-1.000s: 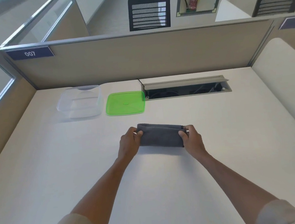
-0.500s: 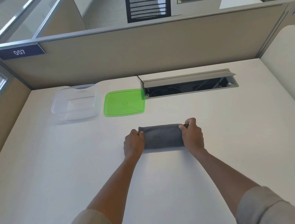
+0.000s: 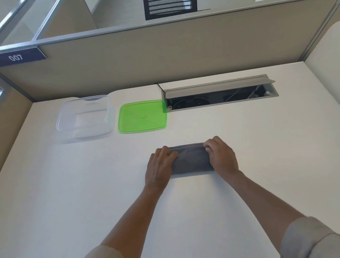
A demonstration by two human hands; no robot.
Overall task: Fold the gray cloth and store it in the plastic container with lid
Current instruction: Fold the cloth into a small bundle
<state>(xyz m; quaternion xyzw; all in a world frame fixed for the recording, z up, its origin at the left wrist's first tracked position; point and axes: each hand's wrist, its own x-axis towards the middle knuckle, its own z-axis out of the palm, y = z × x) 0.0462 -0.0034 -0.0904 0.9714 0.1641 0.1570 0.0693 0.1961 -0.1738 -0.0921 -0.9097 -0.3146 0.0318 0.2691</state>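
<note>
The gray cloth (image 3: 191,159) lies folded into a narrow band on the white desk (image 3: 68,199), near the middle. My left hand (image 3: 161,164) grips its left end and my right hand (image 3: 222,157) grips its right end, fingers curled over the far edge. A clear plastic container (image 3: 85,117) stands open at the back left. Its green lid (image 3: 142,116) lies flat on the desk just right of it.
An open cable hatch (image 3: 219,92) with a raised metal flap sits in the desk behind the cloth, right of the lid. Beige partition walls (image 3: 158,53) close the desk at the back and left; a rounded panel (image 3: 336,69) bounds the right.
The cloth has been pressed flatter and squarer on the desk. Both hands stay on its ends, fingers now over the far edge. The camera has tilted down.
</note>
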